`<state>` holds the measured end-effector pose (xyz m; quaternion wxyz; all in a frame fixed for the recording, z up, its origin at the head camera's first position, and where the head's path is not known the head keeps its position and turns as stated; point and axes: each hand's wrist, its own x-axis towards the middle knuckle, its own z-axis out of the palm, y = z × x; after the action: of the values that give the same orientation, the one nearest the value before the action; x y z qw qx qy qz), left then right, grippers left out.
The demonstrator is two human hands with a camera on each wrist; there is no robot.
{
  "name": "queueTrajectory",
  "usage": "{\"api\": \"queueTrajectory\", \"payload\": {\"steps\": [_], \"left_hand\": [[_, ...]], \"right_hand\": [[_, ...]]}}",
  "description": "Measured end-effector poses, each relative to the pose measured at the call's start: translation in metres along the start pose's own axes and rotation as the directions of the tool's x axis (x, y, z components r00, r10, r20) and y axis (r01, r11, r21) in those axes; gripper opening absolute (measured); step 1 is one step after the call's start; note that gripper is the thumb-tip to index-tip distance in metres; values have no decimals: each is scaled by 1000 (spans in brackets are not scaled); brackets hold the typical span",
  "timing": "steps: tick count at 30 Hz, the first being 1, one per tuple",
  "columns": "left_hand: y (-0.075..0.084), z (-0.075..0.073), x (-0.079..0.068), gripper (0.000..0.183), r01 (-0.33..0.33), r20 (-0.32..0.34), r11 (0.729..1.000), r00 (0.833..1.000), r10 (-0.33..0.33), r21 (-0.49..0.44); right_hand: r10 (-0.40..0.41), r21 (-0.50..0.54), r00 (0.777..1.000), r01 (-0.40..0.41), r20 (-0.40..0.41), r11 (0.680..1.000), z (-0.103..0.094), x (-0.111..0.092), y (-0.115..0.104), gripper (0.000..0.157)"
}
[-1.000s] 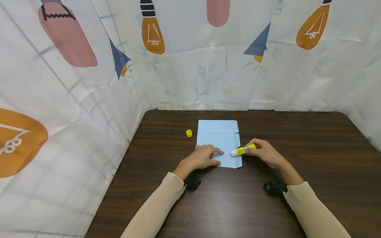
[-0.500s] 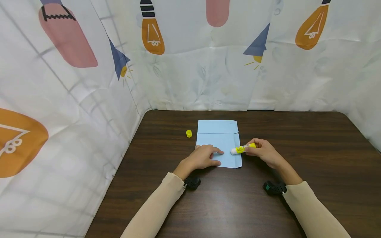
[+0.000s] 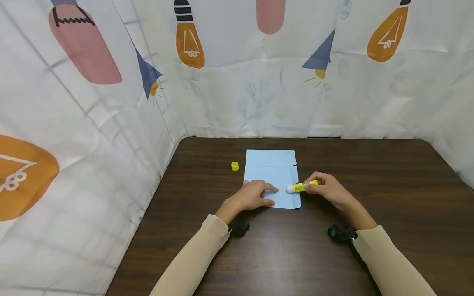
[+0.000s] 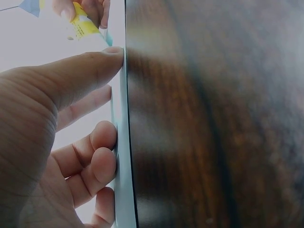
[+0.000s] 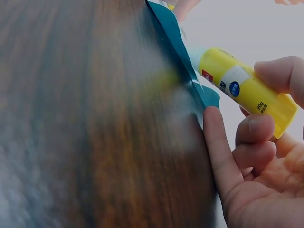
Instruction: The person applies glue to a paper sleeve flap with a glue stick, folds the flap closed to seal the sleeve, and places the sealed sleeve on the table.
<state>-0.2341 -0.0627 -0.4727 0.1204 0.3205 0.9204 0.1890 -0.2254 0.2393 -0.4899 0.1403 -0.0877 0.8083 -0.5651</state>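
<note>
A light blue sheet of folded paper with side flaps, like an unfolded envelope, lies flat on the table. My left hand rests on its lower left part, thumb and fingertips pressing it down; the left wrist view shows the thumb on the paper's surface. In my right hand a yellow glue stick is pinched, tilted, its white end at the paper's right side. The right wrist view shows that glue stick between thumb and fingers, one fingertip beside the paper's edge flap.
A yellow cap lies on the dark wooden table, left of the paper. White patterned curtains stand behind and to the left of the table. Each wrist wears a black band.
The glue stick's white end has shifted only very slightly at the paper's right side. My left hand, the paper and the yellow cap stay where they were.
</note>
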Motion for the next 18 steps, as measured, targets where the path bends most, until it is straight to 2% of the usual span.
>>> {"api": "queueTrajectory", "payload": {"steps": [8,18], "left_hand": [[-2,1,-1,43,1,1,1000,1000,-1,7],[-1,0,1,43,-2,-6,1000,1000,2,-1]], "right_hand": [[-18,-35,999,20,51,999,0,-2,0,23],[-82,-48,989,89,126,995,-6,-3,0,20]]}}
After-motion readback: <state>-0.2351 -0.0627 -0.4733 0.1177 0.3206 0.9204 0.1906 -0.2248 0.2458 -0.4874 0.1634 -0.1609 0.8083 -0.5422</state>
